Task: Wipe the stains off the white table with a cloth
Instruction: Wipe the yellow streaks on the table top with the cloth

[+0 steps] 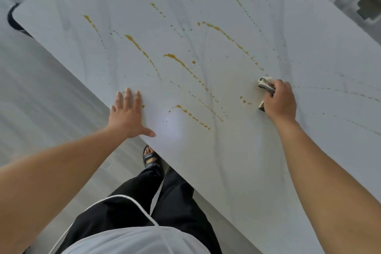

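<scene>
A white marble-look table (237,161) runs diagonally across the view. Several orange-brown stain streaks (181,64) and trails of small drops cross its top, mostly in the middle and far part. My right hand (280,101) presses a bunched cloth (266,86), cream with a dark speckled edge, onto the table at the right. A few drops (244,100) lie just left of the cloth. My left hand (128,112) rests flat on the table near its front edge, fingers spread, holding nothing.
The table's near edge runs from upper left to lower right, with pale wood-grain floor (41,99) beyond it on the left. My legs in black trousers and a sandalled foot (149,159) stand against that edge. A dark chair part (12,18) sits at the table's far left corner.
</scene>
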Motion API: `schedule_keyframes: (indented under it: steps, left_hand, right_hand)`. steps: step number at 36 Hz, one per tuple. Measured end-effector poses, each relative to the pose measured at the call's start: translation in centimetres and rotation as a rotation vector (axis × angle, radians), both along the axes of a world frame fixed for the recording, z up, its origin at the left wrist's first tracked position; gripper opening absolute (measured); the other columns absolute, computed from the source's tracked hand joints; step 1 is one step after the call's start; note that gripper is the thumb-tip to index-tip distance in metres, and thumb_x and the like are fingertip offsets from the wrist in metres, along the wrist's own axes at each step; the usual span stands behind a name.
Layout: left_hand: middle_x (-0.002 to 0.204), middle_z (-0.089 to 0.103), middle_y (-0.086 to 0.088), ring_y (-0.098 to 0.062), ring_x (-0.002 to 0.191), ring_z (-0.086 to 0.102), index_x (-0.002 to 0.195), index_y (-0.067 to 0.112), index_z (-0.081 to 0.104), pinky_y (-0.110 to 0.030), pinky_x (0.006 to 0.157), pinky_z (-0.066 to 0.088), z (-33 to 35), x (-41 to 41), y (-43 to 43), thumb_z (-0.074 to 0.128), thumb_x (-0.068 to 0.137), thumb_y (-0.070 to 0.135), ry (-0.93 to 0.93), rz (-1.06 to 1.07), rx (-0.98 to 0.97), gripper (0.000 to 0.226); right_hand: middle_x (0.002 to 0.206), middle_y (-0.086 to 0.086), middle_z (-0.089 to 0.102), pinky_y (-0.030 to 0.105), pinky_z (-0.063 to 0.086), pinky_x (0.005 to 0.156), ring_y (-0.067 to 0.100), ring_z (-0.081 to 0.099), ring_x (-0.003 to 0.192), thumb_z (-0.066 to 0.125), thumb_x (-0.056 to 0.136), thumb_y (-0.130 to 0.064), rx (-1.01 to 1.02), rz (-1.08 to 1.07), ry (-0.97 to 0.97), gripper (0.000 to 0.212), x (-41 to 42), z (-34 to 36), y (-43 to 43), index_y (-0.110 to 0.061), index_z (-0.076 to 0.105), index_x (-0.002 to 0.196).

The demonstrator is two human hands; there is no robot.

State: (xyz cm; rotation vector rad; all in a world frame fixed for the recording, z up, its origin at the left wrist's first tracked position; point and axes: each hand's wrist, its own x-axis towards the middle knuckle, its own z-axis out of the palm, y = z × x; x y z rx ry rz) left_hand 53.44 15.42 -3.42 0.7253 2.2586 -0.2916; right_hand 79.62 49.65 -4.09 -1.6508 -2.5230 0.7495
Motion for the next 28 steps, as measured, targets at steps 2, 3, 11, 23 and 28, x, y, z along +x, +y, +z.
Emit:
schedule_keyframes:
  steps: [2, 3, 11, 23, 28]
  left_hand:
    - [0.166, -0.028, -0.008, -0.037, 0.154, -0.023, 0.158, 0.021, -0.023, -0.058, 0.126, 0.007, 0.0, 0.0, 0.2, 0.083, 0.052, 0.080, -0.002, 0.016, -0.025, 0.161]
    - [0.166, -0.029, -0.009, -0.038, 0.154, -0.022, 0.158, 0.021, -0.024, -0.058, 0.126, 0.007, 0.0, 0.1, 0.4, 0.083, 0.053, 0.079, -0.005, 0.012, -0.036, 0.161]
    - [0.165, -0.030, -0.011, -0.040, 0.153, -0.023, 0.157, 0.022, -0.027, -0.059, 0.126, 0.006, 0.1, 0.3, 1.2, 0.087, 0.054, 0.072, -0.006, 0.051, -0.077, 0.162]
    - [0.164, -0.033, -0.011, -0.040, 0.153, -0.025, 0.156, 0.023, -0.029, -0.060, 0.125, 0.005, 0.0, 0.2, 1.3, 0.089, 0.053, 0.070, -0.023, 0.065, -0.077, 0.163]
    - [0.164, -0.032, -0.012, -0.042, 0.153, -0.023, 0.157, 0.022, -0.028, -0.062, 0.125, 0.007, 0.1, 0.3, 1.1, 0.088, 0.053, 0.071, -0.014, 0.055, -0.067, 0.163]
  right_hand:
    - [0.116, 0.012, 0.052, 0.043, 0.046, 0.077, 0.036, 0.054, 0.105, 0.048, 0.087, -0.009, 0.058, 0.110, -0.055, 0.036, -0.6, -0.7, 1.1, -0.017, 0.059, 0.120]
    - [0.115, 0.015, 0.051, 0.045, 0.047, 0.074, 0.039, 0.053, 0.105, 0.048, 0.087, -0.008, 0.085, 0.138, -0.078, 0.035, -0.7, -1.0, 1.5, -0.014, 0.059, 0.120]
    - [0.118, 0.017, 0.053, 0.047, 0.047, 0.079, 0.040, 0.050, 0.111, 0.050, 0.086, -0.006, 0.083, 0.154, -0.063, 0.035, -1.8, -3.3, 1.3, -0.013, 0.057, 0.120]
    - [0.095, 0.007, 0.057, 0.035, 0.046, 0.056, 0.032, 0.052, 0.088, 0.045, 0.076, -0.017, 0.152, 0.521, 0.014, 0.031, -0.7, -4.5, -5.3, -0.011, 0.060, 0.102]
    - [0.106, 0.009, 0.058, 0.040, 0.046, 0.068, 0.034, 0.054, 0.099, 0.051, 0.081, -0.014, 0.068, 0.277, 0.008, 0.026, -1.4, -4.0, -4.0, -0.012, 0.059, 0.105]
